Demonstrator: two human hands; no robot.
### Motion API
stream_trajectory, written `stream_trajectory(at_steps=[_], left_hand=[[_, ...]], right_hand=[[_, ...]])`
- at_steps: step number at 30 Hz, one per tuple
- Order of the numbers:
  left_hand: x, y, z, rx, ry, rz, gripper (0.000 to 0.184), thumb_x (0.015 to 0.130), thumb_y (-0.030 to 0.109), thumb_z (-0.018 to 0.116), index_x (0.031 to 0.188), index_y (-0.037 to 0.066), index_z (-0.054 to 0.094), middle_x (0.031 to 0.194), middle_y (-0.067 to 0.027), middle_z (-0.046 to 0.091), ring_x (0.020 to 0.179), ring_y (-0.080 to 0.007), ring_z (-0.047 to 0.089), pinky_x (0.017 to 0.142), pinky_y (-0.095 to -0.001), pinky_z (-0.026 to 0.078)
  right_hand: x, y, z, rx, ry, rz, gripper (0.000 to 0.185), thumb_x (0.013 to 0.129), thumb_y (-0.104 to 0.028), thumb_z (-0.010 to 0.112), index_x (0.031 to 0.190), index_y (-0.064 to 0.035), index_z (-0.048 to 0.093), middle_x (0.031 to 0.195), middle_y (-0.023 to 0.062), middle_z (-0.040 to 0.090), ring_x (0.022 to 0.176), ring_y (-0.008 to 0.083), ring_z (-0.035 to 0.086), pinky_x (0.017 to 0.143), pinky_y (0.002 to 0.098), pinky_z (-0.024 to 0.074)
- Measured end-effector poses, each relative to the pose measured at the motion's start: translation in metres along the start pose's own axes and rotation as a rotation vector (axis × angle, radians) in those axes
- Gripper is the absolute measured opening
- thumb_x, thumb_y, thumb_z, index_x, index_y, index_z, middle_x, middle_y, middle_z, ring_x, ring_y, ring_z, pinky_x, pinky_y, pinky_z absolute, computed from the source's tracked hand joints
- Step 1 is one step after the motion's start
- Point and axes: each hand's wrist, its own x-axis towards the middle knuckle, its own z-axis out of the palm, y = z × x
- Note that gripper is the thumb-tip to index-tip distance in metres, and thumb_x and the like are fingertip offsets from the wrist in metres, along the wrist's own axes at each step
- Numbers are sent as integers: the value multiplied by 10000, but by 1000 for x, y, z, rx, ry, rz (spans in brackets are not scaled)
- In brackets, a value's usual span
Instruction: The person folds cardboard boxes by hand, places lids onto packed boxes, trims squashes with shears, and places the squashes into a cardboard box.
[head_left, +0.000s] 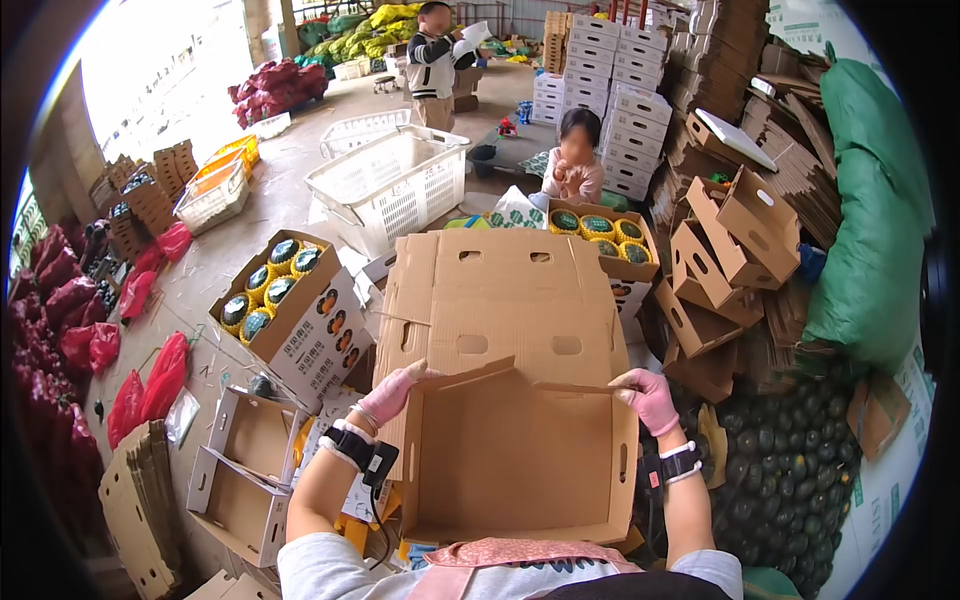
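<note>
Red bags (165, 378): on floor, far left.
Trays (240, 470): two, open, on floor at near left, printed side out.
Left fruit box (310, 340): open, dark fruit in yellow netting, just beyond the trays.
Left hand (390, 394): pink glove, fingers closed on the flap at the box's far left corner.
White crate (410, 185): on floor, beyond the cardboard.
Box (510, 455): open side up, between both hands, right in front of person. Far wall not closed, its two flaps angled with a gap between.
Cardboard (500, 290): flat, with handle slots, under and beyond box.
Right fruit box (605, 240): netted fruit, past the cardboard's far right corner.
Right hand (650, 400): pink glove, thumb and fingers pinched on far right flap.
Empties (735, 235): loose pile, right.
Loose fruit (785, 480): dark, round, heaped near right.
Green sack (865, 200): far right, bulging.
</note>
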Motion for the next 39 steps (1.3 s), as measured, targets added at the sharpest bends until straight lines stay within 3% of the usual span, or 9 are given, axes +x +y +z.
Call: stream_trajectory(at_steps=[5,9,13,18,23,25,28,33,39], left_hand=[[-22,25,26,266,224,287,205,888,204,550,903,6,604,1002,-68,552,954,-160,514,882,-283,409],[-24,18,36,-225,320,535,414,737,-77,667,1064,70,459,986,-48,526,858,-124,539,780,-260,463],[-40,14,47,339,360,501,393,784,-26,662,1124,64,487,1010,-53,519,954,-167,542,830,-285,454],[-70,63,46,-189,-116,328,184,875,148,573,1010,25,598,1211,-162,502,1121,-231,482,976,-344,362],[-57,84,19,239,-397,235,287,847,217,629,1022,-8,599,1258,-185,487,1165,-285,468,1011,-368,340],[-43,95,22,700,-460,219,537,764,240,723,1195,15,498,1224,-165,519,1137,-262,498,981,-347,380],[-19,79,32,1041,-431,289,860,629,325,815,1310,43,373,1095,-207,579,974,-320,596,849,-371,481],[18,73,55,1340,-449,60,746,619,359,804,1183,64,415,871,-167,620,830,-367,609,723,-409,494],[36,58,71,1673,-389,-27,591,670,318,760,1121,68,472,785,-120,640,768,-316,642,652,-405,506]], right_hand=[[5,0,4,120,-31,30,172,774,31,657,924,-17,588,820,-1,612,760,60,571,712,200,478],[4,-2,14,299,206,28,448,884,-343,598,1195,-64,437,879,-7,559,740,80,553,693,193,450],[-7,54,11,132,237,-33,600,907,-573,418,1281,-104,393,966,9,532,810,105,510,734,210,409],[-15,-5,3,-22,52,-20,776,886,-682,158,870,-32,580,984,68,549,814,144,500,732,265,403],[-11,-57,-7,-12,-231,33,325,752,-336,575,848,-26,571,1088,123,584,957,222,535,893,325,395],[-11,-71,-9,-634,-354,-193,293,652,-212,652,871,-41,559,1064,124,585,992,283,532,933,346,391],[4,-65,12,-905,-353,-92,504,584,-292,746,986,-66,543,1081,113,570,1060,298,506,959,394,381],[30,-44,60,-1353,-544,-16,769,562,-461,778,1183,-103,499,1116,122,554,1105,293,505,940,400,412],[37,-16,87,-1664,-532,-67,566,663,-399,738,1090,-97,520,1012,71,600,971,235,579,815,378,479]])
